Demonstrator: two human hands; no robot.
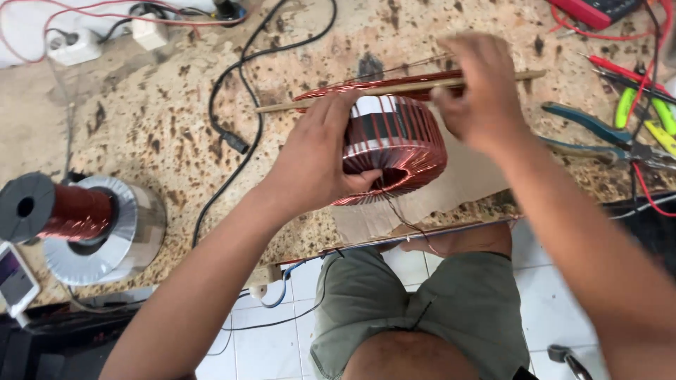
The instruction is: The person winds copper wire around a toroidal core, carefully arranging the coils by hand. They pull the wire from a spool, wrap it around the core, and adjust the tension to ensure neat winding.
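— What have you got there?

— A ring-shaped coil (394, 151), wound in red-brown copper wire, standing on edge on a scrap of cardboard (465, 179) near the front of the counter (162, 119). My left hand (317, 158) has its grip closed on the near side, thumb hooked into the centre hole.

— And the right?

— My right hand (482, 88) is up top, grip pinched on a long wooden stick (338, 97) loaded with wire, lying across the coil's upper rim.

— How does it feel?

— I'd judge it heavy and stiff, a solid core under there. The enamelled turns look slick and easy to scratch, so I'd take it by the flanks and through the hole, not by dragging fingers over the winding.

— What's around you?

— To the left, a spool of copper wire (67, 211) resting on a grey-taped ring core (134, 225). A black cable (232, 119) snakes across the counter, blue-handled pliers (598, 134) lie to the right, beside red test leads (620, 70).
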